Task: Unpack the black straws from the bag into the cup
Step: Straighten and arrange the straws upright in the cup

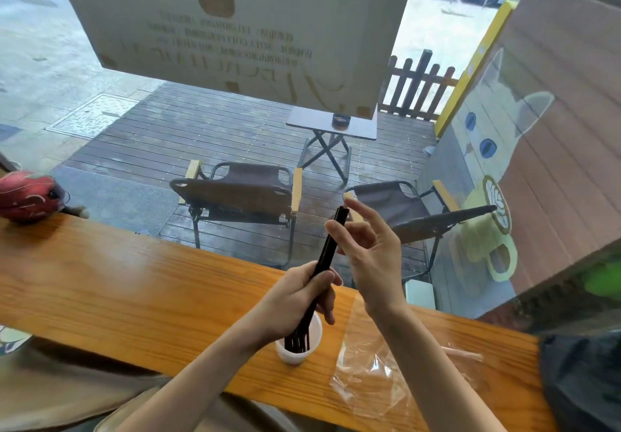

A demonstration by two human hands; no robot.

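A bundle of black straws (pixel 331 241) stands slanted in a white cup (pixel 297 352) on the wooden counter (pixel 134 290), lower ends inside the cup. My left hand (pixel 302 297) grips the bundle around its middle, just above the cup. My right hand (pixel 369 250) hovers beside the upper ends with fingers spread and relaxed, fingertips near the straw tips, holding nothing that I can see. The clear plastic bag (pixel 386 381) lies flat and crumpled on the counter right of the cup.
A red plush toy (pixel 30 196) sits at the counter's far left. A dark cloth (pixel 584 381) covers the right end. A window stands directly behind the counter, with folding chairs and a small table outside.
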